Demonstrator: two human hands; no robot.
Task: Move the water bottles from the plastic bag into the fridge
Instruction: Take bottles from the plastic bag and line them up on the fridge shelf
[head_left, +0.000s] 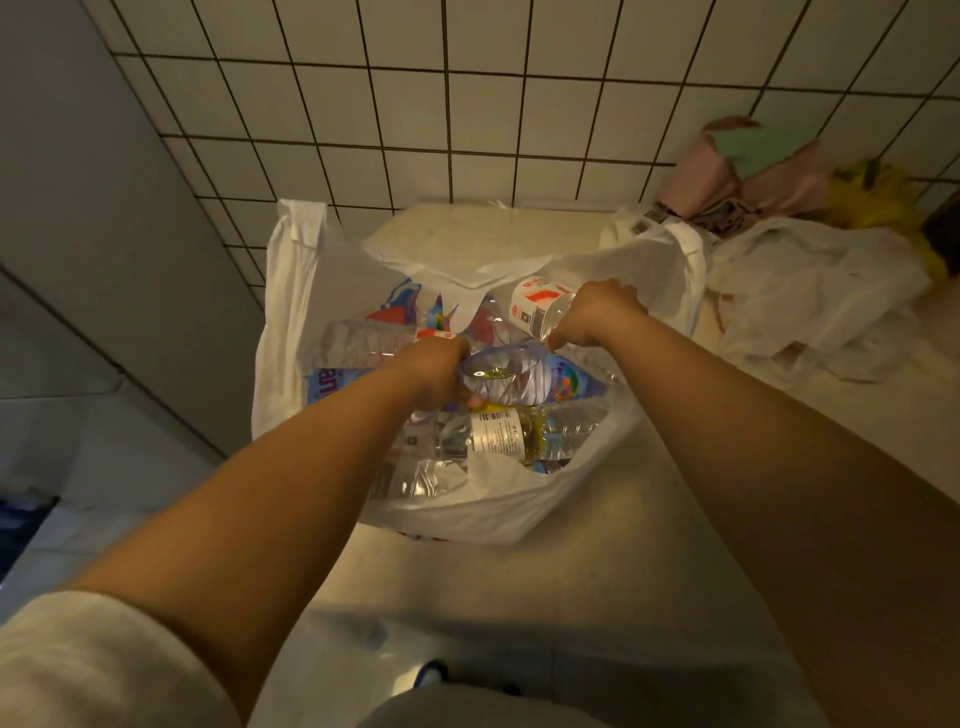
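Observation:
A white plastic bag (291, 322) stands open on a beige counter (597, 561), holding several clear water bottles. My left hand (434, 371) grips a blue-labelled bottle (524, 379) by its base, just above the pile. My right hand (595, 312) grips a red-and-white-labelled bottle (535, 306) at the far side of the bag. A yellow-labelled bottle (498, 431) lies underneath, with more clear bottles around it. The grey fridge side (93, 208) rises at the left.
A crumpled white bag (810, 291) lies on the counter to the right, with pink and green packages (748, 161) and something yellow (878, 202) behind it. A white tiled wall (467, 104) backs the counter. The floor lies below.

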